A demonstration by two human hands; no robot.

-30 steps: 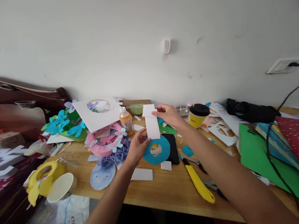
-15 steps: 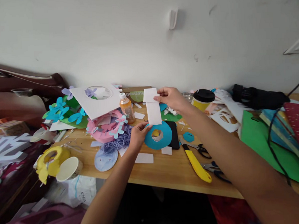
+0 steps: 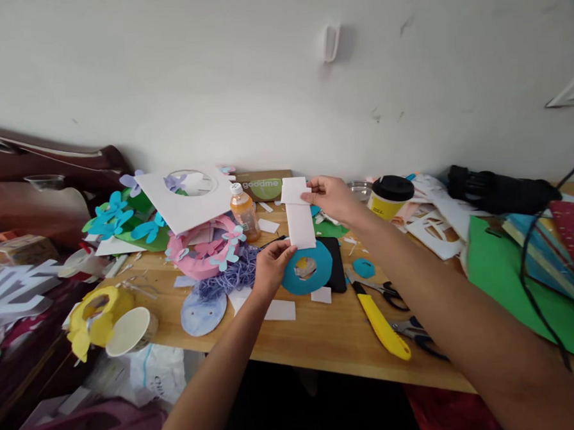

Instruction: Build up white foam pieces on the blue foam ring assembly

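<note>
Pinched between thumb and finger of my left hand [image 3: 274, 264] is the upper left edge of a blue paper ring [image 3: 322, 267], where it meets the lower end of a white paper strip [image 3: 300, 227]. My right hand [image 3: 325, 196] grips the right side of a white paper piece [image 3: 294, 190] that lies across the strip's upper part. Strip and ring hang together above the table, the ring lowest. Behind the ring is a black flat object [image 3: 337, 273]. Through the ring's hole something yellow and whitish shows, too small to make out.
Right of the ring lie scissors [image 3: 387, 289], a yellow-handled cutter [image 3: 382, 325] and a lidded cup [image 3: 387, 200]. On the left are an orange bottle [image 3: 244, 214], a pink wreath [image 3: 193, 261], purple shreds [image 3: 227, 274] and a paper cup [image 3: 132, 331]. Green sheets [image 3: 506, 280] lie far right.
The whole view has shifted slightly, everything sitting a little lower. Both hands keep their hold on the white paper and blue ring, now slightly further right.
</note>
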